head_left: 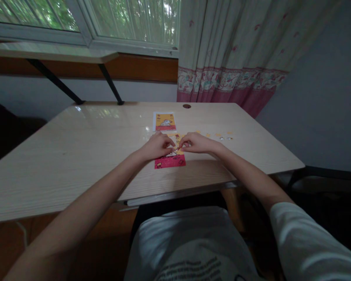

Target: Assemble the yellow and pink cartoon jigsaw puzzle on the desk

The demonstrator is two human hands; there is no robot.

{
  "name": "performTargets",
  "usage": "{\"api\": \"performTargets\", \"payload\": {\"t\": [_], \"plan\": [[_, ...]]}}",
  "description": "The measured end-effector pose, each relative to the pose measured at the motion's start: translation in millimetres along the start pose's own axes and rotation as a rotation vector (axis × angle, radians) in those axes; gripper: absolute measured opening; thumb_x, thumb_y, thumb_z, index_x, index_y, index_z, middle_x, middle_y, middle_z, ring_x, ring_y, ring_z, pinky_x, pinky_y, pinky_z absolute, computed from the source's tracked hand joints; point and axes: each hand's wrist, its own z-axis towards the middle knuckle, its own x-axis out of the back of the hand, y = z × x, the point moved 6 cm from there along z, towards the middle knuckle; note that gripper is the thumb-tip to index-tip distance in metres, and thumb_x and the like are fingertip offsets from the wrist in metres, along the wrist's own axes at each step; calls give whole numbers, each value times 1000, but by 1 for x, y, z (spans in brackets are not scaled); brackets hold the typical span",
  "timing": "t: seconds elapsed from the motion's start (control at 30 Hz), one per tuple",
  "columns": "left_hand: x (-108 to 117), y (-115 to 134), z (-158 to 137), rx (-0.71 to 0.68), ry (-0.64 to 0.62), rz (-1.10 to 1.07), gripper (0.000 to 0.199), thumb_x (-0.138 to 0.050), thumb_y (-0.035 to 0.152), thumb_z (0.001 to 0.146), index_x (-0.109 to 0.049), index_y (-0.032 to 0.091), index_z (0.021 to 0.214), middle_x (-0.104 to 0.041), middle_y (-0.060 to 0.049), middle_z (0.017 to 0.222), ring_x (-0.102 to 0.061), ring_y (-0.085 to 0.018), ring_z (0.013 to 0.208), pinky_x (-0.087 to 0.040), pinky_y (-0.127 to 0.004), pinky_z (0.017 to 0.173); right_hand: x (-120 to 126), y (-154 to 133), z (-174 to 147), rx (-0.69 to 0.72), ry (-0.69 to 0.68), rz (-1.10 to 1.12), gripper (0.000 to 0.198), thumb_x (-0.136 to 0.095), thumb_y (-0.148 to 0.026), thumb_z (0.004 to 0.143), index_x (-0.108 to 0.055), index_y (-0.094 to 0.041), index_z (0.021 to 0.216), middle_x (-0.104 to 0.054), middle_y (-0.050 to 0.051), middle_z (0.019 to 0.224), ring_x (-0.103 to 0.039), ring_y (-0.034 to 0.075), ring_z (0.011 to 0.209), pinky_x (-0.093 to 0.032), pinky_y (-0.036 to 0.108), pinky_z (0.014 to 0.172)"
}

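A pink-and-yellow picture (175, 161) is lying on the counter (90, 156). Over it, the left hand (158, 146) and right hand (195, 143) are curling narrowly; whether they are gripping anything, I cannot tell. Beyond, a similar card (165, 121) is lying; small pieces (221, 138) are lying rightward.

Daylight filters through greenery (143, 19) at a window (134, 44) at 11 o'clock, while a floral curtain (222, 39), its lower part pink, hangs at 1 o'clock beside a plain, shadowed wall (324, 70) at 2 o'clock. A pale wood-grain desk (84, 156) spans the middle, a raised shelf (46, 51) (on slanting black struts (110, 84)) at 10 o'clock. Brown floor (111, 234) shows dimly at 7 o'clock, lower than the desk.
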Motion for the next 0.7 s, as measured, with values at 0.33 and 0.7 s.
{"api": "performTargets", "payload": {"t": [0.33,0.7], "plan": [[4,2,-1,40,43,-292,6,-67,22,72,-68,18,77,-65,1,70,-59,-18,73,-45,-32,77,0,2,0,-2,-14,26,15,-65,-17,82,-76,-14,92,-60,-1,70,-51,11,66,-35,23,68],[4,-10,0,152,168,-685,11,-68,29,78,-67,18,79,-68,-3,75,-63,-17,72,-51,-31,67,6,-3,0,-69,123,206,32,-63,-42,87,-74,-13,91,-55,-2,66,-43,11,62,-29,24,61]]}}
